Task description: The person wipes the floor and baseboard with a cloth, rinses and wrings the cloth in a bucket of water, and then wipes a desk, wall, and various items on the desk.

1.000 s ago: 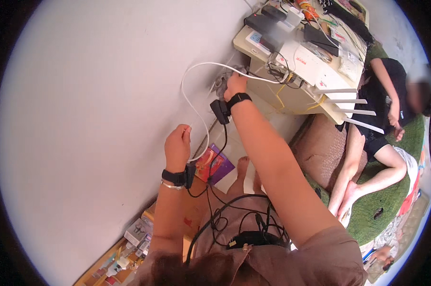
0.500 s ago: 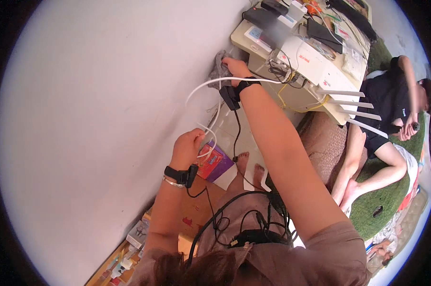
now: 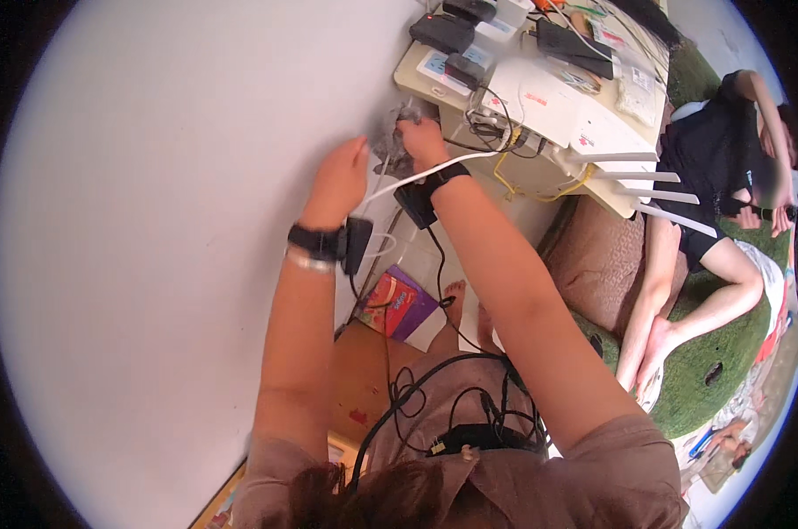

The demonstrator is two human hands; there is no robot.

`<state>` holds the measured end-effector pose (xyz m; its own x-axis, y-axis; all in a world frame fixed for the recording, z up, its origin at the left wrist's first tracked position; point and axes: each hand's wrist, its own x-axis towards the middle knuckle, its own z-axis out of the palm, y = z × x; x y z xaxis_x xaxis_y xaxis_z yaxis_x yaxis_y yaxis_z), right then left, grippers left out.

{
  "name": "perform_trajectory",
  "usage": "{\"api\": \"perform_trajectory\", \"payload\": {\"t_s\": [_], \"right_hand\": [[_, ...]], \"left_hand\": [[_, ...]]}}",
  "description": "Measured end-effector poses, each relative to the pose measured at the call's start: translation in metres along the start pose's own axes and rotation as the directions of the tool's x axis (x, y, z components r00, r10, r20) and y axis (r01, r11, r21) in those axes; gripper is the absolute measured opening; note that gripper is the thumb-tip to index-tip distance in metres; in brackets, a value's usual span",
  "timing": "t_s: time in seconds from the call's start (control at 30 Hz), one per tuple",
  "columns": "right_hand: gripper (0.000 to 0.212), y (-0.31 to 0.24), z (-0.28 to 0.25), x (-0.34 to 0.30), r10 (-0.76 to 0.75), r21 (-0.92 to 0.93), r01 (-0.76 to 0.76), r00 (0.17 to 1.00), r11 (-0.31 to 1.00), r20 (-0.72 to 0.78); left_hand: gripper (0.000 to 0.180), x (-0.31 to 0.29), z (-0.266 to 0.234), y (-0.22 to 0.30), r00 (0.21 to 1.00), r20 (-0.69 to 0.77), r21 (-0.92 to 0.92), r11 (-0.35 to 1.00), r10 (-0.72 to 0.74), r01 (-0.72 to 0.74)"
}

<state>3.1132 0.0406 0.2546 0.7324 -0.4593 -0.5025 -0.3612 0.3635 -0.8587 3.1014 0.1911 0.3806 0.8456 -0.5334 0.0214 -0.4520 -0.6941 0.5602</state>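
Note:
My right hand [image 3: 422, 141] is closed on a crumpled grey cloth [image 3: 387, 145] beside the white wall, just left of the table's near corner. My left hand [image 3: 339, 183] is raised close to the wall, left of the cloth. Its thumb side shows, but the other fingers are turned away and blurred, so I cannot tell what they hold. A white cable [image 3: 459, 160] runs from the table's edge over my right wrist toward my left wrist, where part of it is hidden. Both wrists wear black straps with small dark boxes.
On the cluttered table [image 3: 527, 160] are a white router [image 3: 612, 141] with several antennas, power strips [image 3: 443, 69], adapters and cables. A red and purple package [image 3: 397, 304] lies on the floor. At right, another person [image 3: 716, 150] sits on a green surface [image 3: 708, 375].
My left hand has risen along the wall toward the cloth, and the white cable has shifted with a smaller loop. My right hand stays on the cloth; the view has shifted slightly.

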Motion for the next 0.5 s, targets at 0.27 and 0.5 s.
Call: {"api": "perform_trajectory", "payload": {"t_s": [0.27, 0.5], "right_hand": [[0.037, 0.008, 0.014, -0.004, -0.168, -0.183, 0.152, 0.983, 0.971, -0.073], [0.026, 0.000, -0.005, -0.028, -0.224, -0.283, 0.201, 0.974, 0.938, -0.048]], "left_hand": [[0.039, 0.135, 0.061, -0.039, 0.773, 0.630, 0.463, 0.761, 0.077, -0.454], [0.030, 0.165, 0.096, -0.053, 0.654, 0.754, 0.421, 0.718, 0.062, -0.554]]}}
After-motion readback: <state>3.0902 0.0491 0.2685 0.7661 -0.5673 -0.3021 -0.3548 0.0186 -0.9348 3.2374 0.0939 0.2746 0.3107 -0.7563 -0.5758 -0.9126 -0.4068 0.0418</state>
